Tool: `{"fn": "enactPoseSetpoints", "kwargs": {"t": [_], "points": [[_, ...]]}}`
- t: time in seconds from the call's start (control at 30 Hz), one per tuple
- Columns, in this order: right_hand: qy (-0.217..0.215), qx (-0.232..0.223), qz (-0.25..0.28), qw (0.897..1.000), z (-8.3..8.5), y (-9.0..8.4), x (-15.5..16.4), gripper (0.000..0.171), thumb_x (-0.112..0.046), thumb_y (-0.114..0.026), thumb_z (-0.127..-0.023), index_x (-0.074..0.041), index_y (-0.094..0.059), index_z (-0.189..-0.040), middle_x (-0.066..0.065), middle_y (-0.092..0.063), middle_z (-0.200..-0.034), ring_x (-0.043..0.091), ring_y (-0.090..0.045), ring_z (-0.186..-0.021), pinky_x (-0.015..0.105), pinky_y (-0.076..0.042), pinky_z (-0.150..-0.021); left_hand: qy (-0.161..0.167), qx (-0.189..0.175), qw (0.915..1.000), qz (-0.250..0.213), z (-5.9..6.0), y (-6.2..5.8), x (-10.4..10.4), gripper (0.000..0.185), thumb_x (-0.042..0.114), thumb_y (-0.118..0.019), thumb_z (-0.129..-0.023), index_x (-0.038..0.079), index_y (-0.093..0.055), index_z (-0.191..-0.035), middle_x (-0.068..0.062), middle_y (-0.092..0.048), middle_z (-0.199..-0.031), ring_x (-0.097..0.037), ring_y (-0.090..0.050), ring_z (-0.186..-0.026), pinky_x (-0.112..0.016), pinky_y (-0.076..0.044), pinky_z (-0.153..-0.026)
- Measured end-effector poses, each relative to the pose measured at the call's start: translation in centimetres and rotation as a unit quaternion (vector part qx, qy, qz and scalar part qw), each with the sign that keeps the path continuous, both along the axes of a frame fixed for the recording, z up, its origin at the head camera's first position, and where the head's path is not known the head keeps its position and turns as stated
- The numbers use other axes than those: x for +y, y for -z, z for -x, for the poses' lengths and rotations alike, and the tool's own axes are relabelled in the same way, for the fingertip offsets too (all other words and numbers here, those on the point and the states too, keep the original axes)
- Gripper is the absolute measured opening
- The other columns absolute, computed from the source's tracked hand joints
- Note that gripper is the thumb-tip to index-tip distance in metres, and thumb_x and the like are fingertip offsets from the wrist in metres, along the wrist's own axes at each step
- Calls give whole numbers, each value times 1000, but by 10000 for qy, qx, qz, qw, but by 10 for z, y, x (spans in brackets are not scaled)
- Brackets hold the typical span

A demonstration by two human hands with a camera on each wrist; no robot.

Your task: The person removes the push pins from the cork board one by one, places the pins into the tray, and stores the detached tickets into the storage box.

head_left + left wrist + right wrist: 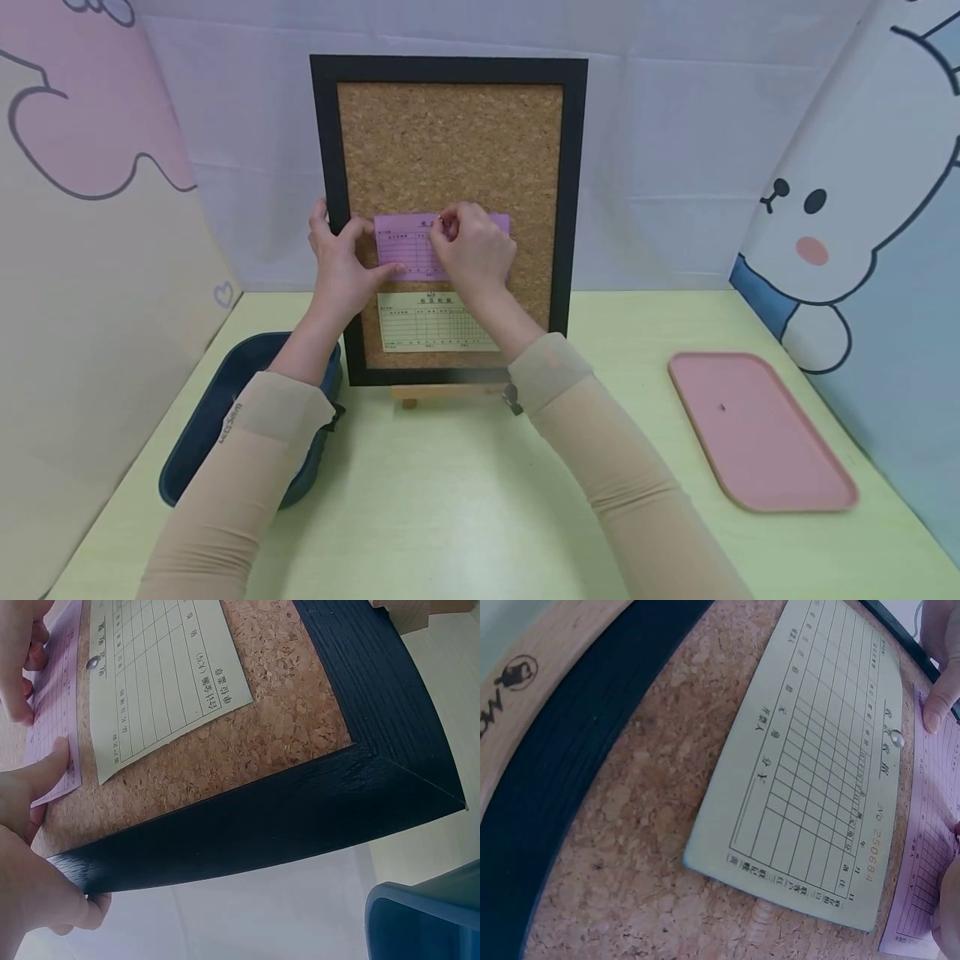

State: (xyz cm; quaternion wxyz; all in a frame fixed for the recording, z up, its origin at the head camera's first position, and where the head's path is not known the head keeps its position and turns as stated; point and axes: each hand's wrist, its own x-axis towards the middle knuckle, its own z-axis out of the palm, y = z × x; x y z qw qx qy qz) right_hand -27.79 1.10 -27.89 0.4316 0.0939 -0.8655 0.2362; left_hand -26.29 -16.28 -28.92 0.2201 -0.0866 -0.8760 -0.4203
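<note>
In front of my arms, lower middle of the frame, the green table [465, 500] lies bare. A blue bin [225, 400] blocks the lower left under my left sleeve, a pink tray [757, 429] the right, and the cork board [450, 142] stands across the centre.

I see a pale green table [465, 500] with a faint wood grain, evenly lit. Behind it hangs a creased white cloth backdrop [675, 150]. On my left stands a panel with a pink cartoon shape [90, 117]; on my right, a panel showing a white cartoon rabbit [847, 208] against blue.
</note>
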Motion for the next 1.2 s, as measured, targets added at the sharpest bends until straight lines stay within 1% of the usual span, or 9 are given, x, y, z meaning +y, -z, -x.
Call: {"fn": "enactPoseSetpoints", "kwargs": {"t": [0.2, 0.37, 0.57, 0.9, 1.2], "points": [[40, -69, -132, 9999, -1, -2, 0, 14, -26, -60, -88, -14, -67, -87, -4, -62, -71, 8, -53, -53, 22, -36, -45, 10, -37, 10000, -14, -1, -2, 1, 41, 20, -80, -75, 6, -56, -105, -8, 7, -156, -30, 7, -142, -51, -20, -112], [-32, -152, -281, 9995, -1, -4, -1, 14, -24, -59, -88, -13, -67, -89, -4, -63, -74, 8, -54, -55, 22, -39, -45, 31, -54, 10000, -28, 0, -2, 0, 42, 21, -80, -75, 6, -56, -106, -5, 9, -156, -29, 7, -142, -52, -19, -112], [-84, -103, -413, 9991, 1, -4, -1, 13, -22, -59, -87, -12, -66, -88, -3, -64, -74, 9, -53, -53, 22, -39, -44, -15, -65, 10000, -18, 0, -2, 0, 42, 22, -80, -75, 6, -55, -105, -6, 7, -156, -29, 6, -142, -51, -20, -112], [-89, 15, -916, 9958, 2, -4, 0, 11, -19, -57, -87, -10, -64, -87, 0, -63, -74, 9, -50, -48, 22, -39, -44, -26, -35, 10000, 6, 1, 1, -1, 43, 22, -80, -75, 6, -54, -105, -7, 7, -156, -29, 8, -143, -51, -20, -112], [-122, -60, -1009, 9948, 2, -5, 2, 10, -19, -57, -87, -11, -63, -86, 0, -62, -73, 9, -48, -48, 22, -37, -44, -27, -53, 10000, -10, 1, 1, -1, 43, 22, -81, -74, 7, -55, -105, -7, 7, -156, -29, 7, -143, -51, -21, -112]]}}
